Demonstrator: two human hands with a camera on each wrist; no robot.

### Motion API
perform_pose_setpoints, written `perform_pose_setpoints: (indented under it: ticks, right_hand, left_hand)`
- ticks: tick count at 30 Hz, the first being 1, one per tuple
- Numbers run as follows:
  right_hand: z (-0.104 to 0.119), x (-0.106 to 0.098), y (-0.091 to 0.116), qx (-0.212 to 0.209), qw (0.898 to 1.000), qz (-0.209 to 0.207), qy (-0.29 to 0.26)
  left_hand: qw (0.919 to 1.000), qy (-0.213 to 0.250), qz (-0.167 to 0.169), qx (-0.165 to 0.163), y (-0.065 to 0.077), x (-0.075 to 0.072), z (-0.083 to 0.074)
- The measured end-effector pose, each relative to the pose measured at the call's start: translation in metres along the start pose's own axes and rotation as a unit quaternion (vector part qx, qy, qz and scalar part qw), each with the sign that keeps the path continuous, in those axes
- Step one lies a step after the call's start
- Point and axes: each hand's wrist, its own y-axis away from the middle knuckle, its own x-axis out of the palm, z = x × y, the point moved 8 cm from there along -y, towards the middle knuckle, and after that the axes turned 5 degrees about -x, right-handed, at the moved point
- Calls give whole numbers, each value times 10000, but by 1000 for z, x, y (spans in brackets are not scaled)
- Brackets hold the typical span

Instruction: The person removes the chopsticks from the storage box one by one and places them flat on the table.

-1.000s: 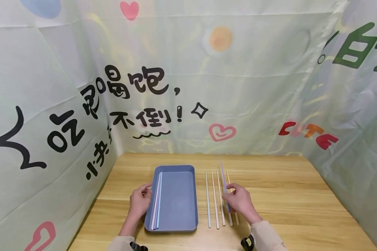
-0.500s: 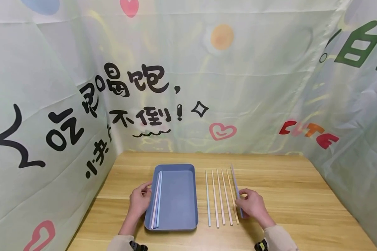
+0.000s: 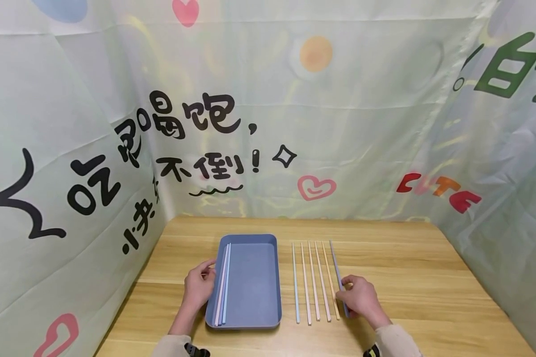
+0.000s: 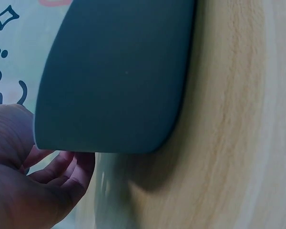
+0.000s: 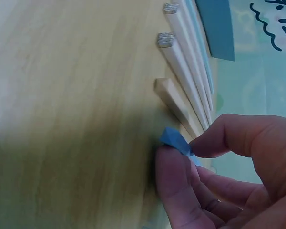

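Note:
In the head view my right hand (image 3: 358, 296) pinches a blue-purple chopstick (image 3: 336, 263) near its close end, at the right of a row of chopsticks. The right wrist view shows the blue chopstick's square end (image 5: 175, 138) between thumb and fingers, low over the wood. Beside it lie a yellow chopstick (image 3: 330, 277), several pink ones (image 3: 312, 280) and a light blue one (image 3: 296, 282), roughly parallel. My left hand (image 3: 200, 285) holds the left rim of a blue-grey tray (image 3: 279, 287), its fingers bent at the wall. Pink and blue chopsticks (image 3: 226, 287) lie along the tray's left side.
Everything rests on a wooden table (image 3: 411, 277). Printed fabric (image 3: 362, 124) hangs behind it and on both sides. A narrow strip of wood separates the tray from the chopstick row.
My right hand has carried the blue-purple chopstick rightwards over the row, past the yellow one, and lowered it beside that one. The left hand and tray have stayed put.

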Motion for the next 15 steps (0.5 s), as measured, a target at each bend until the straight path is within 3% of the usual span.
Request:
perform_pose_setpoints:
  ticks: [8,15]
  right_hand:
    - [7,-3,2,-104,9999,-54,48]
    - [54,-3,-4,-426,9990,-21,-151]
  left_hand:
    - [10000,-1,15,-7,0,0,-1]
    - [10000,8,52,-38,1,1,0]
